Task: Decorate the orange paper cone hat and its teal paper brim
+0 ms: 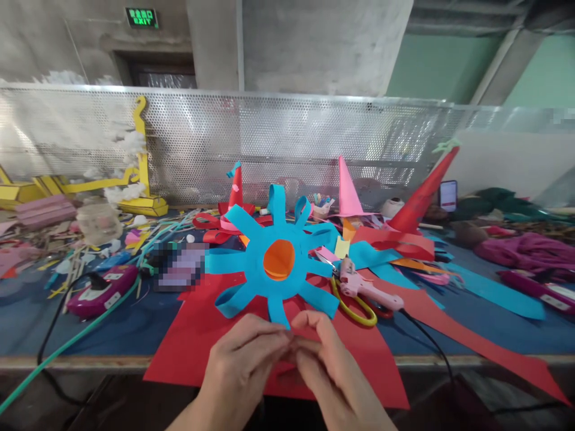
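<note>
Both hands meet at the near edge of a cluttered blue bench. The left hand (240, 365) and right hand (326, 359) pinch the tip of one strip of a blue paper sunburst with an orange centre (275, 260), each grip closed on that strip's end. The sunburst lies on a red paper sheet (193, 335). A pink glue gun (359, 284) (lying across yellow-handled scissors (354, 305)) rests just right. Strip-looping seems in hand; fixing the end would call for glue.
</note>
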The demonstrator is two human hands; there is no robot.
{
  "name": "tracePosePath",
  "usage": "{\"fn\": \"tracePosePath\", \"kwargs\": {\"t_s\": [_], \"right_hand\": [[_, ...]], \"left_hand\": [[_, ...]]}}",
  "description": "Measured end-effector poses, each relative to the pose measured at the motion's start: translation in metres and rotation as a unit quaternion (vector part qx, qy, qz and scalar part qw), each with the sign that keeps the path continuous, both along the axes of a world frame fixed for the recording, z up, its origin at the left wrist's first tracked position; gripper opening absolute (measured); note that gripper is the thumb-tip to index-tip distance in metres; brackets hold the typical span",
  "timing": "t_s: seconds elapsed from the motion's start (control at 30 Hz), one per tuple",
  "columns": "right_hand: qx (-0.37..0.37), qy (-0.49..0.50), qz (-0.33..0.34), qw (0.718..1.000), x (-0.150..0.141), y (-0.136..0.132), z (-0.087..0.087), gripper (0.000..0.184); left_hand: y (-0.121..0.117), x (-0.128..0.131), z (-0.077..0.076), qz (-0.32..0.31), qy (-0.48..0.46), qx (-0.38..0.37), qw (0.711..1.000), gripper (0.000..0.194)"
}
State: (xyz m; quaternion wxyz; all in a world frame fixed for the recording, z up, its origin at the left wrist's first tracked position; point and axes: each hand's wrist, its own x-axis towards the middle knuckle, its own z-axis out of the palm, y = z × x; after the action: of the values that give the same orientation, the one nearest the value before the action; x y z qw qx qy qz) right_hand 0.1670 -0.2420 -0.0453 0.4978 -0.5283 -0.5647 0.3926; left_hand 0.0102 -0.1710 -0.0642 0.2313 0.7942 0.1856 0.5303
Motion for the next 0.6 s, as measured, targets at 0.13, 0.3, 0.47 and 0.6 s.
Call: {"fn": "tracePosePath", "kwargs": {"t_s": [0.13, 0.3, 0.47, 0.6], "right_hand": [[-0.040, -0.061, 0.098, 0.992, 0.009, -0.001, 0.013, 0.032], [0.216, -0.253, -0.033, 0.942, 0.027, 0.051, 0.032, 0.033], [0.295, -0.383, 0.020, 0.875, 0.029, 0.114, 0.043, 0.026], [0.195, -0.241, -0.073, 0.948, 0.051, 0.105, 0.047, 0.021]], "left_hand": [[0.003, -0.014, 0.010, -0.002, 0.014, -0.181, 0.983, 0.012], [-0.004, -0.017, 0.014, -0.020, 0.007, -0.295, 0.955, 0.011], [-0.008, -0.005, 0.012, -0.102, -0.005, -0.337, 0.936, 0.010], [-0.006, -0.022, 0.011, -0.079, -0.050, -0.413, 0.906, 0.011]]}}
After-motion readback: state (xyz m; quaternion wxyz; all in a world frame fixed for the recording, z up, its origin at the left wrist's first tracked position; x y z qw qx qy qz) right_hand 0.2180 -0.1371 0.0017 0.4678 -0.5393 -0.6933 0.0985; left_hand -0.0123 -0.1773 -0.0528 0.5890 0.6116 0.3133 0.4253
